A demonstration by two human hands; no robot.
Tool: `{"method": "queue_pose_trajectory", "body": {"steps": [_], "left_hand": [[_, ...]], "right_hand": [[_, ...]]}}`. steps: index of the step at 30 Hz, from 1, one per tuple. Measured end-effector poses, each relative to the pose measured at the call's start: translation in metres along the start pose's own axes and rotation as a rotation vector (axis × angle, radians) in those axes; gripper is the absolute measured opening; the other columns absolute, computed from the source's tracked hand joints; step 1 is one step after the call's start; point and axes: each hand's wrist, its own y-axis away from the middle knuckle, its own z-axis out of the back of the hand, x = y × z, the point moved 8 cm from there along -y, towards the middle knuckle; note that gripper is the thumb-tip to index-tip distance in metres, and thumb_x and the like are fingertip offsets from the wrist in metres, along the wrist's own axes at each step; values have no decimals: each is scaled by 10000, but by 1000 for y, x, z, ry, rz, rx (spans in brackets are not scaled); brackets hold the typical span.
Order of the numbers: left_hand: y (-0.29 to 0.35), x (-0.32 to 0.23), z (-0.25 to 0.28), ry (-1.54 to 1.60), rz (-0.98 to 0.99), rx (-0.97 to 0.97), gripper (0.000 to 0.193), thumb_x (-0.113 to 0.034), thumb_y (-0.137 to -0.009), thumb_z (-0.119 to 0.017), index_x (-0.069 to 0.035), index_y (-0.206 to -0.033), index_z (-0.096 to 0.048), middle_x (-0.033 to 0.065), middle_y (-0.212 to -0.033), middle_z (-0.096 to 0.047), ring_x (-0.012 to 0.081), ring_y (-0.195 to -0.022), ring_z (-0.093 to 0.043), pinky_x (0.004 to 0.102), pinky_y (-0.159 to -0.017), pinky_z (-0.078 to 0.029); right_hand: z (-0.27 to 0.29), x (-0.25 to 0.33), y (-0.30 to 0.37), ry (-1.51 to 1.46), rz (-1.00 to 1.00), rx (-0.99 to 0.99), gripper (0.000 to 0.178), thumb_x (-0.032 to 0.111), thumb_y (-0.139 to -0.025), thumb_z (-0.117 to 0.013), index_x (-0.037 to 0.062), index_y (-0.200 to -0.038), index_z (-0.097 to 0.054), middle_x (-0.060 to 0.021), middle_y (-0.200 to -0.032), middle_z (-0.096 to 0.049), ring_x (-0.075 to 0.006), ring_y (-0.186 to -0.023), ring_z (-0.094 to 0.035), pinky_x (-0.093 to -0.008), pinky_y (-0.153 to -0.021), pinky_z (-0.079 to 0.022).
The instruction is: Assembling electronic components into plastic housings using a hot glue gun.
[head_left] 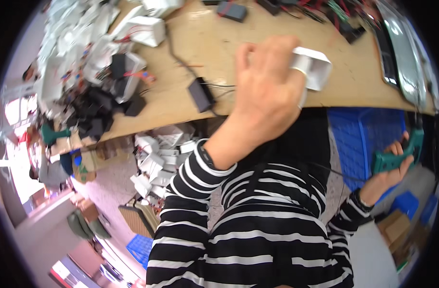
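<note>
My left hand (pixel 272 86) is over the wooden table, its fingers closed round the side of a small white plastic housing (pixel 317 69) with an open, box-like end. The fingertips are partly hidden behind the back of the hand. Beyond the table's front edge at the right, my right hand (pixel 394 168) is wrapped round the handle of a green pistol-grip tool (pixel 386 161). Its narrow front end points toward the table edge, and a dark cord (pixel 341 174) runs from it toward my body.
A black adapter box (pixel 200 94) with cables lies left of my left hand. White housings (pixel 68 31) and black boxes (pixel 97 103) heap up at the left. A shiny tray (pixel 404 53) stands at the right edge, above a blue crate (pixel 358 137). More white housings (pixel 154 161) lie below the table.
</note>
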Motion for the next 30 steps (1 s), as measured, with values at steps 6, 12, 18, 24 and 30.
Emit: {"method": "queue_pose_trajectory", "body": {"steps": [6,12,18,24,30], "left_hand": [[-4,28,8,111,257,108,449,1,-627,-581,15,-1070,-510,213,-1058,-424,349,-864,-474,385,-655,-456],[-1,48,49,254,273,-59,556,-22,-623,-600,10,-1156,-443,215,-1097,-404,374,-914,-471,407,-761,-443],[46,135,190,714,673,-550,577,-9,-707,-636,-30,-1239,-412,72,-1059,-553,147,-890,-569,216,-737,-472],[81,180,345,220,705,-782,360,-112,-773,-595,-13,-1109,-509,21,-887,-562,57,-659,-494,174,-525,-366],[184,298,443,-26,1018,-803,212,-39,-768,-550,1,-976,-558,10,-725,-536,62,-525,-435,208,-435,-310]], "right_hand": [[-32,-20,3,79,80,8,587,185,-870,-520,-92,-1298,-228,-135,-1300,-358,-140,-769,-393,-250,-725,-391],[-35,-20,1,80,17,91,591,154,-873,-501,-60,-1328,-191,-135,-1351,-316,-137,-735,-364,-245,-698,-376],[-60,-39,-7,6,-15,188,571,162,-880,-501,-65,-1318,-213,-136,-1345,-321,-143,-756,-363,-255,-717,-360],[-70,-50,-12,56,-20,176,555,164,-889,-491,-76,-1309,-218,-112,-1334,-330,-136,-739,-351,-246,-706,-363],[-76,-54,-18,89,-29,233,547,165,-882,-505,-76,-1297,-243,-117,-1337,-320,-140,-740,-361,-247,-702,-365]]}}
